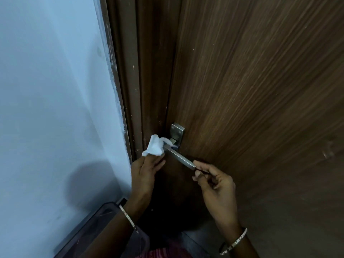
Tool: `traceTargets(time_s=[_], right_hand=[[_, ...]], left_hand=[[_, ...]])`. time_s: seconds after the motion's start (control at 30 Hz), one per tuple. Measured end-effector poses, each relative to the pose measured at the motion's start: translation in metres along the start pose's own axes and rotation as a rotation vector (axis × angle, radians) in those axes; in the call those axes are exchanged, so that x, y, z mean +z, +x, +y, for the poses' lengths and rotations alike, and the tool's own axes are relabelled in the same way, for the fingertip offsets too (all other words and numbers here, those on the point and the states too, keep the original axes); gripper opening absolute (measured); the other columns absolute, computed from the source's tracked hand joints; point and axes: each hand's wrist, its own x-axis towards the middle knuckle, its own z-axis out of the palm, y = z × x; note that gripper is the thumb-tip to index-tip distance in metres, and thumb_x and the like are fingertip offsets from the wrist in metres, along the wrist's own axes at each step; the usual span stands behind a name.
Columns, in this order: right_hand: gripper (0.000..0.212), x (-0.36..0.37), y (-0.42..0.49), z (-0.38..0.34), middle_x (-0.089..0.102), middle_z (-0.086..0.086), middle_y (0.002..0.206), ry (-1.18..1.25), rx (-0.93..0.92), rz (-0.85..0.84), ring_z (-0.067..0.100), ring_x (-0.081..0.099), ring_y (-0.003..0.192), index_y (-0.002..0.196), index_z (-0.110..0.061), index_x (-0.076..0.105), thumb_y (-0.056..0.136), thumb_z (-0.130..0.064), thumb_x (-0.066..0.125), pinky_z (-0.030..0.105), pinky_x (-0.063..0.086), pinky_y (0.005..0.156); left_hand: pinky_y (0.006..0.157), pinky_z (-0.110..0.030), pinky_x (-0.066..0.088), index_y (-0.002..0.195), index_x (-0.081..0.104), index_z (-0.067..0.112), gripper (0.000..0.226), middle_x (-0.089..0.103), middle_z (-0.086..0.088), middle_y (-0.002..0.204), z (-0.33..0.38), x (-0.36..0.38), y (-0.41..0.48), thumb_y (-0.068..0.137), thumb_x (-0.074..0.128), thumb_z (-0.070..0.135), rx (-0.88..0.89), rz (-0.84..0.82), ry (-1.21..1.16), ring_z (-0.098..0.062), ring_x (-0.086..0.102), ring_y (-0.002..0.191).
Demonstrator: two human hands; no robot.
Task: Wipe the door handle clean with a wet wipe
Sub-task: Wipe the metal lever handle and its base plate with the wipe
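Note:
A silver lever door handle juts from its square metal plate on the brown wooden door. My left hand holds a crumpled white wet wipe pressed against the handle's inner end, near the plate. My right hand pinches the free tip of the lever between thumb and forefinger. Both wrists wear thin bangles.
The dark brown door frame runs down beside a pale blue wall at the left. A dark translucent plastic bin stands on the floor below my left forearm.

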Motion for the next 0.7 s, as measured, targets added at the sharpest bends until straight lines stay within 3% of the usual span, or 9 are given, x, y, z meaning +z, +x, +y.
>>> traceTargets(time_s=[0.07, 0.13, 0.27, 0.37, 0.7], right_hand=[[0.038, 0.001, -0.001, -0.001, 0.079, -0.014, 0.09, 0.008, 0.0, 0.001, 0.006, 0.076, 0.083, 0.107, -0.039, 0.076, 0.092, -0.005, 0.069, 0.03, 0.062, 0.081], [0.037, 0.001, -0.002, -0.003, 0.079, -0.016, 0.091, 0.007, -0.005, -0.003, 0.008, 0.077, 0.082, 0.107, -0.04, 0.076, 0.092, -0.006, 0.069, 0.034, 0.063, 0.082], [0.035, -0.001, -0.002, -0.003, 0.079, -0.019, 0.096, -0.003, -0.002, -0.014, 0.009, 0.077, 0.084, 0.11, -0.037, 0.076, 0.092, -0.008, 0.069, 0.04, 0.063, 0.084], [0.034, -0.002, -0.001, -0.002, 0.079, -0.016, 0.094, -0.002, 0.003, -0.014, 0.009, 0.077, 0.084, 0.112, -0.036, 0.076, 0.093, -0.009, 0.069, 0.041, 0.063, 0.084], [0.041, -0.001, 0.0, -0.001, 0.079, -0.016, 0.097, 0.003, -0.018, -0.005, 0.008, 0.077, 0.084, 0.105, -0.045, 0.075, 0.092, -0.007, 0.069, 0.034, 0.062, 0.081]], left_hand=[[0.085, -0.036, 0.06, 0.115, 0.063, 0.007, 0.024, 0.077, -0.014, 0.102, 0.007, 0.007, 0.01, 0.098, 0.053, 0.021, -0.184, -0.019, -0.191, -0.025, 0.074, 0.098], [0.08, -0.038, 0.06, 0.107, 0.061, 0.007, 0.017, 0.078, -0.016, 0.09, 0.013, 0.014, 0.015, 0.099, 0.052, 0.019, -0.314, -0.031, -0.291, -0.03, 0.074, 0.093], [0.074, -0.043, 0.062, 0.108, 0.059, 0.0, 0.022, 0.071, -0.027, 0.104, 0.021, 0.014, 0.014, 0.099, 0.05, 0.018, -0.483, -0.05, -0.413, -0.037, 0.072, 0.095], [0.075, -0.044, 0.063, 0.114, 0.057, -0.008, 0.031, 0.07, -0.031, 0.109, 0.02, 0.004, 0.011, 0.099, 0.048, 0.018, -0.547, -0.124, -0.451, -0.04, 0.072, 0.097], [0.08, -0.047, 0.06, 0.114, 0.06, -0.005, 0.033, 0.069, -0.03, 0.113, 0.015, 0.006, 0.03, 0.101, 0.046, 0.021, -0.564, -0.142, -0.477, -0.038, 0.072, 0.099]])
